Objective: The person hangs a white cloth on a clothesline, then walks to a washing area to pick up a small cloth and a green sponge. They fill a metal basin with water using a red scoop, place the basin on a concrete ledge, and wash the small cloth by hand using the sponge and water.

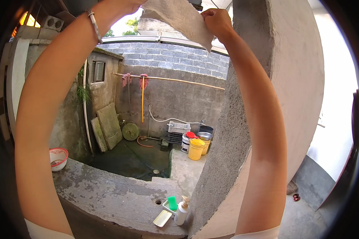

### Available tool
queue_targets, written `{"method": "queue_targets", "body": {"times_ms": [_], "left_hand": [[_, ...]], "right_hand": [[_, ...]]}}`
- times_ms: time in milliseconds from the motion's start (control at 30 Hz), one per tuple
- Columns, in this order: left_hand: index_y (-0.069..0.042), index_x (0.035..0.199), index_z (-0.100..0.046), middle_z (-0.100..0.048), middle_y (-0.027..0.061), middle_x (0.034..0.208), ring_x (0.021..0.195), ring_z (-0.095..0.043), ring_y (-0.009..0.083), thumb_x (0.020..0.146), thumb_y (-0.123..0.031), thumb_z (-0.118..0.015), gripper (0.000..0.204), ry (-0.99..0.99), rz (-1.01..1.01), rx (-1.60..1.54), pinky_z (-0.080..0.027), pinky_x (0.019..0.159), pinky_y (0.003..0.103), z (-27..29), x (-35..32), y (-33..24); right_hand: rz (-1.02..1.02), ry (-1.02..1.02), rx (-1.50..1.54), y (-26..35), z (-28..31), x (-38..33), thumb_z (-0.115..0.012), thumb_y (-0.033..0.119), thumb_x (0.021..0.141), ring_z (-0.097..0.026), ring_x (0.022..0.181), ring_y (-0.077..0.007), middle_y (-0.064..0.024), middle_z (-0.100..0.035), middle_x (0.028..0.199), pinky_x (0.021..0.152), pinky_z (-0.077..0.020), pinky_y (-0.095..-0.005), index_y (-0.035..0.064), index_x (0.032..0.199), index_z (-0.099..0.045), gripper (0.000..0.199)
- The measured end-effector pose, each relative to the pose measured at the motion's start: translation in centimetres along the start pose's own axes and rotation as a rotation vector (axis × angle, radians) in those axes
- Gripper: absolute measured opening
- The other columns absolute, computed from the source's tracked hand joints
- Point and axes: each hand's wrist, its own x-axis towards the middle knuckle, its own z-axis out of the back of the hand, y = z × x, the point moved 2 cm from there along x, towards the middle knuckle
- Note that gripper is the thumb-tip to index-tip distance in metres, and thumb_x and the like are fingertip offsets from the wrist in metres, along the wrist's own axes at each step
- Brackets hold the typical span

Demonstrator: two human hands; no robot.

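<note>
from here, cloth [177,20] is between left hand [119,9] and right hand [219,24]; on the ledge [107,191], basin [59,162] left, pump bottle [181,215] right.

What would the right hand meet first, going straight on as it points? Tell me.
The right hand points leftward, so likely first the pale cloth it grips; depth beyond is unclear.

Left arm [40,131] and right arm [263,131] raised high, right hand [219,23] with fingers [209,13] curled.
</note>
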Motion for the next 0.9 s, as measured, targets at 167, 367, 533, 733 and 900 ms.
{"method": "queue_targets", "body": {"times_ms": [167, 367, 533, 733, 900], "left_hand": [[-0.004, 0.097, -0.060, -0.056, 0.0019, 0.081, 0.071, -0.052, 0.0093, 0.075, 0.003, -0.051, 0.025, 0.126, 0.093, -0.264, -0.041, 0.060, 0.020, 0.6, -0.3, 1.3], [-0.005, 0.103, -0.058, -0.056, 0.0019, 0.087, 0.078, -0.053, 0.0089, 0.075, 0.001, -0.056, 0.029, 0.099, 0.060, -0.046, -0.043, 0.071, 0.020, -1.9, -1.6, -1.1], [-0.004, 0.103, -0.058, -0.056, 0.0019, 0.089, 0.081, -0.052, 0.0091, 0.075, 0.001, -0.056, 0.029, 0.098, 0.016, -0.071, -0.043, 0.074, 0.020, -2.7, -1.1, -1.3], [-0.003, 0.103, -0.058, -0.058, 0.0048, 0.091, 0.082, -0.054, 0.0123, 0.084, -0.015, -0.049, 0.024, 0.058, 0.118, -0.193, -0.043, 0.077, 0.024, -2.5, -0.8, -2.9], [-0.005, 0.105, -0.057, -0.059, 0.0039, 0.094, 0.083, -0.054, 0.0117, 0.091, -0.023, -0.045, 0.026, -0.002, 0.170, -0.087, -0.042, 0.077, 0.024, -3.0, -0.8, -5.4]], "right_hand": [[-0.140, -0.060, 0.185, -0.6, 0.4, -1.6, -0.053, 0.006, 0.079, -0.057, 0.070, -0.0134, -0.0047, -0.065, 0.078, 0.062, -0.0459, -0.0288, 0.0051, 0.087, -0.070, 0.019], [-0.098, -0.197, 0.077, -0.2, 0.9, -2.7, -0.053, 0.008, 0.079, -0.060, 0.074, -0.0206, -0.0108, -0.066, 0.082, 0.068, -0.0470, -0.0321, 0.0059, 0.087, -0.069, 0.018], [-0.178, -0.160, -0.026, -1.9, 1.1, -2.2, -0.054, 0.013, 0.080, -0.061, 0.082, -0.0315, -0.0207, -0.059, 0.097, 0.075, -0.0493, -0.0408, 0.0102, 0.090, -0.067, 0.017], [-0.084, -0.706, 0.121, -0.2, 1.0, -4.7, -0.046, 0.012, 0.084, -0.059, 0.075, -0.0276, -0.0184, -0.060, 0.080, 0.072, -0.0436, -0.0375, -0.0049, 0.086, -0.058, 0.021], [-0.387, -0.737, 0.406, 3.6, 0.3, -7.8, -0.037, 0.026, 0.091, -0.045, 0.103, -0.0357, -0.0200, -0.041, 0.113, 0.089, -0.0363, -0.0480, -0.0030, 0.109, -0.037, 0.034]]}}
